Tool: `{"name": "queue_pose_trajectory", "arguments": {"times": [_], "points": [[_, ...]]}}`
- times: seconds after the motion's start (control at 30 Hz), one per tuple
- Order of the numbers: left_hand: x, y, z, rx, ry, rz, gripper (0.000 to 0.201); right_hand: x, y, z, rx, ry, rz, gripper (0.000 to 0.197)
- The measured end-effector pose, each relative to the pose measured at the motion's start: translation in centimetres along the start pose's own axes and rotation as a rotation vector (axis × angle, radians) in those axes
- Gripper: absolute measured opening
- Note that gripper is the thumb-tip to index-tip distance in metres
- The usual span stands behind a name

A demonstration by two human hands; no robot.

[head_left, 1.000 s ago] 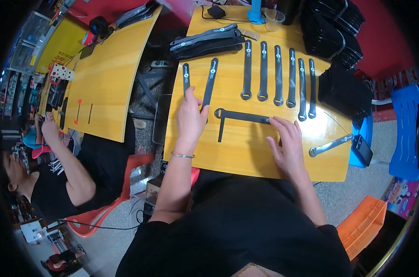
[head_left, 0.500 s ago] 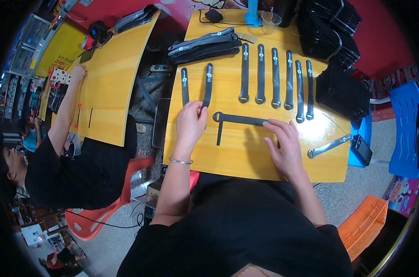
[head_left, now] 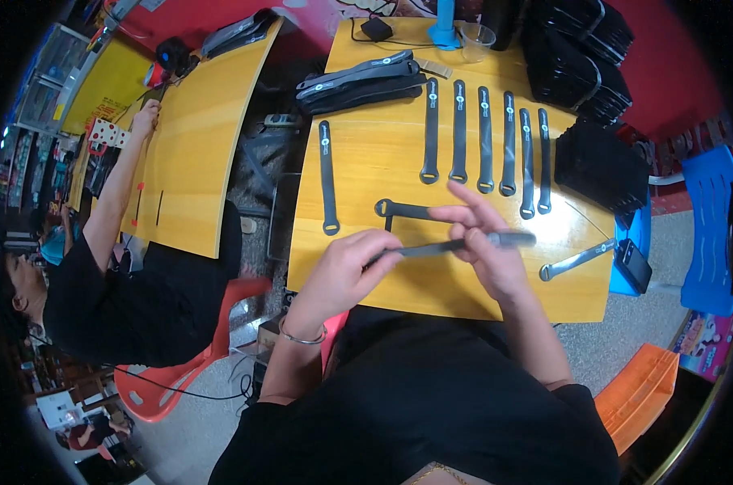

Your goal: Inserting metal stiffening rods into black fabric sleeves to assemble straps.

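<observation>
A dark grey strap [head_left: 431, 250] is held level above the near part of the wooden table [head_left: 358, 174]. My left hand [head_left: 342, 271] pinches its left end between thumb and fingers. Toward its blurred right end, my right hand [head_left: 500, 263] has its thumb against the strap, with the upper fingers stretched out. Behind my hands a similar strap [head_left: 407, 210] lies crosswise on the table, partly hidden by my right hand. Another single strap [head_left: 327, 178] with a slotted end lies left of it. Several straps [head_left: 485, 141] lie side by side farther back.
A strap pile [head_left: 358, 85] is at the back left, and black bundles [head_left: 580, 77] fill the back right. A clear cup [head_left: 476, 42] stands by a blue stand [head_left: 443, 32]. One strap [head_left: 578, 260] lies near the right edge. A co-worker's arm [head_left: 111, 182] reaches over the left table.
My left hand has lifted a strap from the table's left side and brought it nearer and rightward. My right hand has left the crosswise strap and met the lifted one.
</observation>
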State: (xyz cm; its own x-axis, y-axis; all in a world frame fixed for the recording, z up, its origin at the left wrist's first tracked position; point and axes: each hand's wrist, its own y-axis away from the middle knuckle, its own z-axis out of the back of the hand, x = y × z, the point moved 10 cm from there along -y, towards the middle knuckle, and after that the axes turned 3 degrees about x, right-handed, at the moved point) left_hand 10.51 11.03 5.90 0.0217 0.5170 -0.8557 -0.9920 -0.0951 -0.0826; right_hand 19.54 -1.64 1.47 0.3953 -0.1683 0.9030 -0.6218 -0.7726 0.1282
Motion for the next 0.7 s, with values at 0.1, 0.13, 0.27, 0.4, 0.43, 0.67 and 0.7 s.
{"name": "queue_pose_trajectory", "arguments": {"times": [0.1, 0.13, 0.27, 0.4, 0.43, 0.67, 0.7], "points": [[-0.3, 0.2, -0.7, 0.076, -0.04, -0.052, 0.009, 0.4, 0.8, 2.1, -0.057, 0.052, 0.019, 0.037], [0.3, 0.2, -0.9, 0.098, -0.008, -0.002, 0.009, 0.4, 1.2, 2.5, -0.071, 0.145, 0.035, 0.034], [3.3, 0.7, -0.9, 0.042, 0.18, 0.196, 0.013, 0.2, 2.9, 3.6, -0.111, 0.392, 0.014, 0.017], [5.3, 0.8, -1.6, 0.056, 0.291, 0.327, 0.01, -1.3, 4.4, 5.9, -0.21, 0.45, -0.066, 0.013], [6.0, 0.9, -1.7, 0.052, 0.339, 0.393, 0.009, -1.7, 4.7, 6.2, -0.218, 0.45, -0.07, 0.013], [8.9, 0.3, -2.5, -0.084, 0.605, 0.373, 0.011, -3.0, 5.5, 8.7, -0.362, 0.314, -0.144, 0.014], [9.1, 0.1, -2.6, -0.079, 0.607, 0.372, 0.011, -3.0, 5.6, 9.1, -0.376, 0.337, -0.144, 0.017]]}}
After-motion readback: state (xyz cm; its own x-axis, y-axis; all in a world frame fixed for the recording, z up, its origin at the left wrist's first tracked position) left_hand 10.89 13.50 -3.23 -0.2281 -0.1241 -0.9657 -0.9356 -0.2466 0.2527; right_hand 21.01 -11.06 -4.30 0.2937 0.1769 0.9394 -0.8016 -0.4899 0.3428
